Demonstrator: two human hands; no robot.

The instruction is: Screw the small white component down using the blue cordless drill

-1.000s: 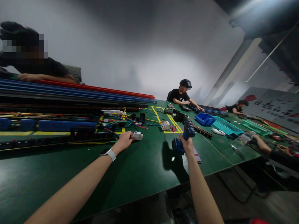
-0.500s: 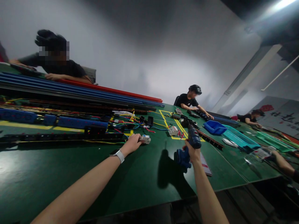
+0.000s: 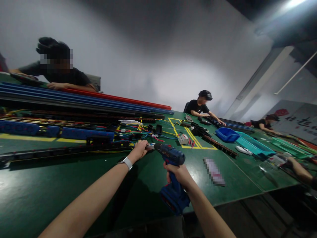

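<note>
The right hand point(image 3: 179, 174) is clenched around the handle of a blue cordless drill point(image 3: 172, 178), and the tip of the drill points left, at a small white breaker point(image 3: 150, 145) on the green table point(image 3: 49, 188). The left hand point(image 3: 140, 150) grasps this breaker and presses it on the table, just near a bundle of coloured wires point(image 3: 133, 134). The step in hand seems to be driving a screw on the breaker. The next move calls for a straight bit and a firm left hand, I think

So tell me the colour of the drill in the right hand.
Dark blue drill, seen best in the head view.
</note>
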